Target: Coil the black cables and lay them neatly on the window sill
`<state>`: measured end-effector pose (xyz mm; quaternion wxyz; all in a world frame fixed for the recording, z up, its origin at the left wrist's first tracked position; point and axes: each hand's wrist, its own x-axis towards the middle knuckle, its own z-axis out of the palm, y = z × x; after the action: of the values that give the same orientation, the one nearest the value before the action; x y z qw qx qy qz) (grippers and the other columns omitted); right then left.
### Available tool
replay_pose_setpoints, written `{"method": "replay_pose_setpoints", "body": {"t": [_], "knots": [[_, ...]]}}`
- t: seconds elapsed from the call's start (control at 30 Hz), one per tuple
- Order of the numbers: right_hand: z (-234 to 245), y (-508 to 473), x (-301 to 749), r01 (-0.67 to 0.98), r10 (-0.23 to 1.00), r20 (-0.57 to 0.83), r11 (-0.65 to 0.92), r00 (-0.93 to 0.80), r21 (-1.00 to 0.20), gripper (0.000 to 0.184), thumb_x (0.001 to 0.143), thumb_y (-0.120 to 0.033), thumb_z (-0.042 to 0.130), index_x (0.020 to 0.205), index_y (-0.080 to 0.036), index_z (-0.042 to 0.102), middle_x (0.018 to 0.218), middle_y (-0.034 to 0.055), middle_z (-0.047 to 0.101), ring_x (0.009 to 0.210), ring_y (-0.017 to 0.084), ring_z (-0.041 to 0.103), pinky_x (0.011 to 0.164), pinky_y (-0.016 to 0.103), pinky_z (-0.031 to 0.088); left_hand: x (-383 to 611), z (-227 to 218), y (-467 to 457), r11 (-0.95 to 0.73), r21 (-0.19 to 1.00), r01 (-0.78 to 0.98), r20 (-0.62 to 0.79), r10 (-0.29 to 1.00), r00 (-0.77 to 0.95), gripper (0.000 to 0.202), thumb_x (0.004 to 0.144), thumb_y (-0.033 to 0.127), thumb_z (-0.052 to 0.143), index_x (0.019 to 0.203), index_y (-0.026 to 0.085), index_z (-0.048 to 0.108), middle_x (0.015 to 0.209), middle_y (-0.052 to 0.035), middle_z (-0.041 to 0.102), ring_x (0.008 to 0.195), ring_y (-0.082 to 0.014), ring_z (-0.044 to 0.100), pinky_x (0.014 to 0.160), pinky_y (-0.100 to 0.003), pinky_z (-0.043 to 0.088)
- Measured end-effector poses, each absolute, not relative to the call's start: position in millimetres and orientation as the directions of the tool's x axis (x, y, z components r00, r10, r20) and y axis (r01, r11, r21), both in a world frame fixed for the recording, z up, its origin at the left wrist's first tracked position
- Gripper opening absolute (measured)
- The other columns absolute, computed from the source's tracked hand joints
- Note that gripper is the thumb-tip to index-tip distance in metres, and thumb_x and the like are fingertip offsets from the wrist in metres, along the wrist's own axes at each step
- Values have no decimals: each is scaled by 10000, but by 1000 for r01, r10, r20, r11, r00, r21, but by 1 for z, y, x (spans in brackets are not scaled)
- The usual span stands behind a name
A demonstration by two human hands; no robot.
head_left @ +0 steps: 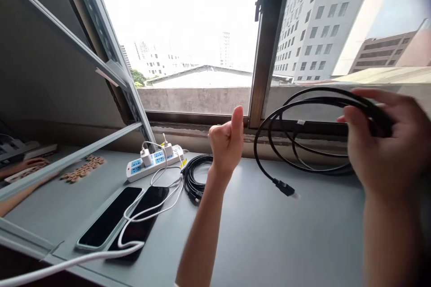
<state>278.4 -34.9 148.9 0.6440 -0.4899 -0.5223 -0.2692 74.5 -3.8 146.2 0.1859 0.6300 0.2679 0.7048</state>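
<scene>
Right hand (384, 143) up close, fingers curled tight round a few loops of black cable (323, 98). Left hand (227, 143) balled into a fist, thumb up, seemingly holding nothing, clear of the loops. Guessing roughly halfway on the coiling: several turns gathered, but loose and uneven, with the plug end (285, 187) trailing down onto the grey surface (269, 242). Two phones (109, 217) off to the left with white leads. Further back, already wound up by the look of it, another black bundle (195, 175) beside the power strip (153, 161), then the window frame (269, 54).
</scene>
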Motion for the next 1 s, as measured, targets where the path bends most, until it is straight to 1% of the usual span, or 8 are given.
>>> {"method": "replay_pose_setpoints", "body": {"t": [0.07,0.17,0.3,0.63,0.83,0.9,0.97,1.0], "knots": [[151,-35,276,850,135,952,428,274,-306,224,806,-297,642,1011,-210,672,651,32,645,623,200,635,586,272,447,74,149,-6,-745,667,2,745,667,-26,617,843,527,437,361,178,272,313,58,275,281,-42,287,332,-235,185],[152,-34,278,818,174,943,468,284,-333,192,803,-287,646,979,-218,677,671,22,657,619,191,635,564,259,437,75,154,-10,-697,714,-66,698,704,132,339,757,423,624,551,188,494,367,79,431,313,-62,430,340,-192,294],[153,-39,282,799,197,936,489,291,-351,173,793,-284,658,952,-221,675,704,12,661,659,184,640,582,248,441,81,156,-12,-768,633,-95,774,629,69,124,797,316,602,833,203,641,580,26,614,592,-123,625,586,-237,501],[158,-51,274,718,260,927,587,271,-375,168,793,-248,667,959,-224,662,701,-7,650,662,158,629,537,226,434,86,157,-16,-814,578,-62,815,572,90,215,777,261,636,987,216,656,895,-37,688,912,-179,623,843,-334,491],[162,-62,266,651,275,935,672,223,-353,260,817,-236,619,1076,-254,636,595,-34,573,455,109,442,418,239,337,89,149,-7,-831,481,280,814,542,210,681,646,384,746,1251,247,466,1282,-76,505,1198,-243,434,1006,-404,345],[163,-65,262,602,238,947,732,215,-320,281,824,-247,602,1104,-265,627,561,-42,535,446,111,430,425,245,349,93,145,-3,-814,548,195,783,581,224,510,720,375,685,1181,220,532,1172,-75,588,1104,-221,522,945,-355,401],[163,-67,259,558,207,953,774,223,-299,293,820,-266,605,1112,-268,625,544,-46,512,452,112,449,430,241,364,97,143,0,-770,638,24,748,627,220,233,805,386,581,871,177,658,868,-57,683,862,-183,629,806,-295,472],[163,-67,258,542,226,949,780,222,-312,314,804,-275,626,1118,-268,620,547,-48,512,453,109,454,426,235,368,99,142,0,-729,681,-67,724,659,203,304,827,408,538,668,167,636,668,-37,664,696,-161,641,695,-268,492]]}}
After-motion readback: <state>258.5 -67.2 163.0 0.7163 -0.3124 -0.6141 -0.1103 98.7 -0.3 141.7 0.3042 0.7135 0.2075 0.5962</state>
